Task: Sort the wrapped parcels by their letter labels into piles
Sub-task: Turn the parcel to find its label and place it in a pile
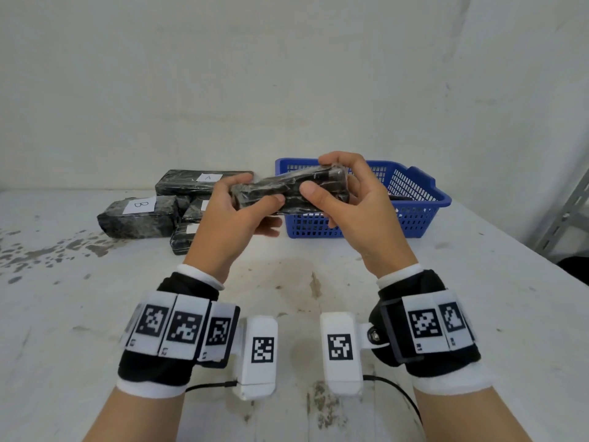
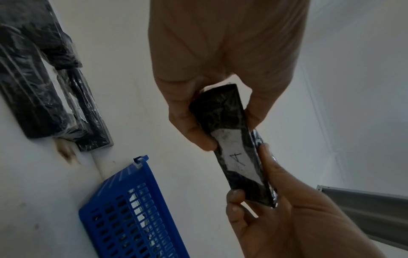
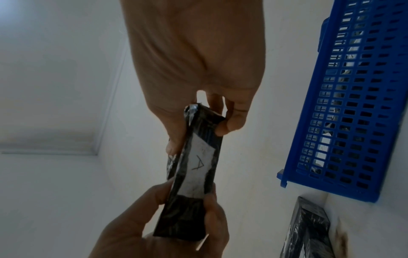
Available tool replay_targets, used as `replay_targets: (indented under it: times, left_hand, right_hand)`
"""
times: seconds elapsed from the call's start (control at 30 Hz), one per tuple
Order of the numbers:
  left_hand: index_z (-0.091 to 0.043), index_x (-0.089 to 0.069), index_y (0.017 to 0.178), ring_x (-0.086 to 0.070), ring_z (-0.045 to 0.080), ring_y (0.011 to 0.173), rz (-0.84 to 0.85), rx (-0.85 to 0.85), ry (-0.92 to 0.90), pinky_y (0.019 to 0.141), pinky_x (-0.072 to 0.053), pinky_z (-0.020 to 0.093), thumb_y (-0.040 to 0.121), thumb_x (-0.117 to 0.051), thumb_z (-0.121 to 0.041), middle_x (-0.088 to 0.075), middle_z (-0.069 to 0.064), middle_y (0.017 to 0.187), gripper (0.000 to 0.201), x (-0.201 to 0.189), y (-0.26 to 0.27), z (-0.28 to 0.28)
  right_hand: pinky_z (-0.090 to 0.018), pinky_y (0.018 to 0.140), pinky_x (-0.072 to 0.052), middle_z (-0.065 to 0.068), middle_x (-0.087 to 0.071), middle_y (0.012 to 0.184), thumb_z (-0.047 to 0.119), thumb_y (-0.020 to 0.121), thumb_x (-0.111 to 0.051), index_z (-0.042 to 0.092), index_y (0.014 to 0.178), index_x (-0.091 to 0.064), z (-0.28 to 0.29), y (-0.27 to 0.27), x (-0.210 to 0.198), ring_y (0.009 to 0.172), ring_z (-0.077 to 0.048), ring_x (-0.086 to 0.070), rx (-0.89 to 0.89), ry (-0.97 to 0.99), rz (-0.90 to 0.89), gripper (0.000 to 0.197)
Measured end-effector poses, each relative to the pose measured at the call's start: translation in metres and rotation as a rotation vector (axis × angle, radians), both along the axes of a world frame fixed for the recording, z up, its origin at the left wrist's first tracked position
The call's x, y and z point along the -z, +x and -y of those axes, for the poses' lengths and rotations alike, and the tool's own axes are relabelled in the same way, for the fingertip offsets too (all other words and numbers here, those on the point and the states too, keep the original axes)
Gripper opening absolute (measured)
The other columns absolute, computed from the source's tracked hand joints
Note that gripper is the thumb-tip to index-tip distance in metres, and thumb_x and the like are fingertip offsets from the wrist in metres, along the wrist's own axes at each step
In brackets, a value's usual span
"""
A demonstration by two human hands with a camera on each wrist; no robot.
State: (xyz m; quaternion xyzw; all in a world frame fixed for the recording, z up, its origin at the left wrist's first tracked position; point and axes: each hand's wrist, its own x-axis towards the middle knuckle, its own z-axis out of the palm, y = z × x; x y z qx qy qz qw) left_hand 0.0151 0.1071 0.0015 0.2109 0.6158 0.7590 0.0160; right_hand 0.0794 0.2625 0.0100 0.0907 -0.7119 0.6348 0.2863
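Both hands hold one black, film-wrapped parcel (image 1: 287, 190) in the air above the table, in front of the blue basket (image 1: 414, 215). My left hand (image 1: 236, 212) grips its left end and my right hand (image 1: 344, 199) grips its right end. Its white label, turned down toward the wrist cameras, reads A (image 2: 237, 158) (image 3: 198, 165). At the back left lie several wrapped parcels: one labelled A (image 1: 204, 181) against the wall, one labelled B (image 1: 138, 215) in front of it, and smaller ones (image 1: 185, 237) partly hidden behind my left hand.
The blue slotted basket (image 2: 132, 218) stands at the back right of the white, stained table (image 1: 287, 282), with more wrapped things showing through its holes. A grey metal shelf upright (image 1: 564, 215) stands past the table's right edge. A white wall closes the back.
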Motion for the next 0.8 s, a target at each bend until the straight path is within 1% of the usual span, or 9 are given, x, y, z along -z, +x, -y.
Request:
replay_targets:
  times: [0.1,0.2,0.3,0.37,0.43,0.57,0.63,0.7,0.8]
  left_hand:
    - [-0.005,-0.049,0.128,-0.063,0.016,0.059,-0.039,-0.021,-0.048,0.049,-0.05,0.025,0.085,-0.07,-0.009,-0.068,0.015,0.094,0.048,0.0,0.0002,0.0017]
    - [-0.009,-0.051,0.12,-0.06,0.016,0.059,-0.089,-0.04,-0.006,0.051,-0.051,0.025,0.084,-0.069,0.001,-0.065,0.011,0.09,0.042,-0.0021,0.0026,0.0025]
    - [-0.018,-0.05,0.12,-0.065,0.021,0.082,-0.17,-0.035,0.025,0.066,-0.058,0.029,0.082,-0.068,0.006,-0.063,0.007,0.11,0.048,-0.0028,0.0033,0.0036]
    - [-0.021,-0.05,0.122,-0.066,0.023,0.093,-0.136,0.047,0.063,0.074,-0.058,0.032,0.078,-0.068,-0.002,-0.062,0.008,0.115,0.051,-0.0037,0.0043,0.0038]
    - [-0.022,-0.051,0.123,-0.069,0.02,0.092,-0.084,0.103,0.096,0.075,-0.057,0.032,0.081,-0.064,-0.015,-0.065,0.008,0.114,0.045,-0.0054,0.0053,0.0034]
    - [-0.021,-0.048,0.133,-0.069,0.016,0.088,-0.089,0.069,0.093,0.076,-0.058,0.031,0.098,-0.051,-0.012,-0.068,0.004,0.107,0.036,-0.0052,0.004,0.0032]
    - [-0.018,-0.047,0.135,-0.07,0.019,0.088,-0.081,0.054,0.058,0.072,-0.059,0.033,0.1,-0.049,-0.018,-0.067,0.005,0.111,0.036,-0.0046,0.0032,0.0034]
    - [-0.011,-0.049,0.131,-0.072,0.023,0.075,-0.075,0.047,0.032,0.061,-0.057,0.032,0.1,-0.047,-0.022,-0.069,0.007,0.102,0.032,-0.0041,0.0027,0.0043]
    - [-0.01,-0.054,0.119,-0.069,0.025,0.065,-0.092,0.031,0.035,0.057,-0.055,0.031,0.101,-0.046,-0.024,-0.071,0.008,0.092,0.024,-0.0044,0.0021,0.0058]
  right_hand:
    - [-0.018,0.081,-0.054,0.008,-0.067,0.105,0.009,0.085,-0.077,0.019,0.118,-0.055,0.0015,-0.0016,0.0018,0.093,0.001,-0.068,0.005,0.041,-0.015,0.041]
    - [-0.023,0.087,-0.055,0.005,-0.068,0.112,0.011,0.086,-0.076,0.021,0.12,-0.056,0.0031,-0.003,0.0035,0.102,-0.007,-0.069,-0.017,0.014,-0.006,0.041]
    - [-0.027,0.076,-0.058,-0.003,-0.063,0.127,0.022,0.094,-0.068,0.027,0.131,-0.055,0.0031,-0.0029,0.0025,0.098,-0.018,-0.072,-0.033,-0.004,0.033,0.04]
    - [-0.024,0.072,-0.057,-0.004,-0.063,0.126,0.019,0.095,-0.066,0.031,0.137,-0.051,0.0018,-0.0018,0.0019,0.09,-0.015,-0.072,-0.017,0.008,0.024,0.046]
    - [-0.02,0.073,-0.055,-0.002,-0.066,0.117,0.015,0.095,-0.067,0.028,0.14,-0.049,0.0003,-0.0017,0.0013,0.09,-0.009,-0.07,-0.009,-0.041,0.017,0.051]
    - [-0.023,0.075,-0.057,-0.008,-0.071,0.115,0.013,0.096,-0.064,0.015,0.134,-0.055,-0.0017,-0.004,0.0007,0.097,-0.016,-0.072,-0.029,-0.115,0.04,0.039]
    - [-0.025,0.073,-0.059,-0.006,-0.072,0.108,0.011,0.096,-0.064,0.014,0.127,-0.057,-0.0025,-0.0039,0.0002,0.089,-0.017,-0.071,-0.025,-0.103,0.045,0.033]
    - [-0.027,0.063,-0.058,-0.003,-0.072,0.101,0.017,0.097,-0.064,0.018,0.124,-0.06,-0.0025,-0.0019,-0.0012,0.076,-0.017,-0.069,-0.007,-0.081,0.076,0.028]
    - [-0.027,0.05,-0.044,-0.002,-0.068,0.091,0.029,0.099,-0.06,0.022,0.12,-0.063,-0.0024,-0.0014,-0.001,0.063,-0.015,-0.059,0.028,-0.024,0.114,0.022]
